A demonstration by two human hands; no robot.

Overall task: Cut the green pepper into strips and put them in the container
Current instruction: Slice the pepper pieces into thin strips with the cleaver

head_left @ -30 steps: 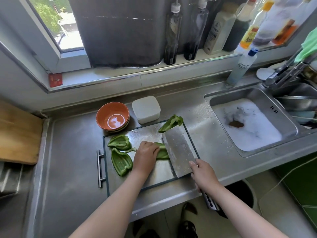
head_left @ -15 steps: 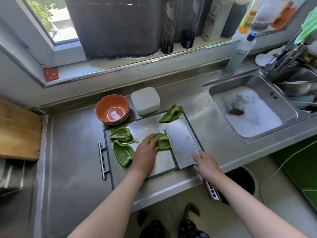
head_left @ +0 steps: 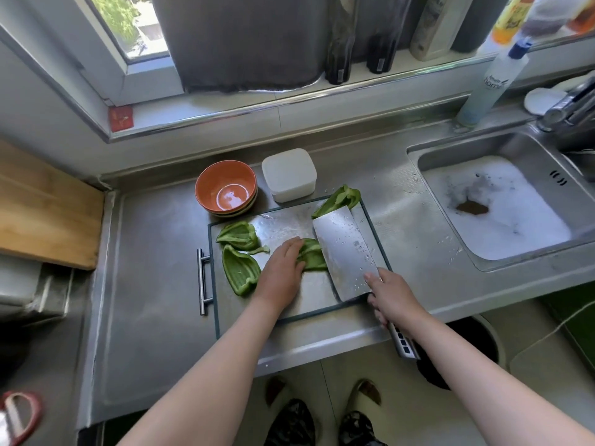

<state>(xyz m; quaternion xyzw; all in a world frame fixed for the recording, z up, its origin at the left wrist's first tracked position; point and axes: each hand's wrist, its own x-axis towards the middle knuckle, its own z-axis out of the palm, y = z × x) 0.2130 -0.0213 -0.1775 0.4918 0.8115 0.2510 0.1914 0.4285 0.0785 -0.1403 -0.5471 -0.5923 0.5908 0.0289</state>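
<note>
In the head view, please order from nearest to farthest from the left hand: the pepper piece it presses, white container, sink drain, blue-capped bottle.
1. Pepper piece, under the fingers of the left hand.
2. White container, behind the cutting board.
3. Sink drain, to the right.
4. Blue-capped bottle, back right, beside the tap.

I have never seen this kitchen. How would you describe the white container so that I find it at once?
Start at the steel counter left of the sink. On it lies the cutting board; just behind its far edge stand two vessels. The white container is the one nearer the sink: square with rounded corners, while its neighbour, the orange bowl, is round.
</note>
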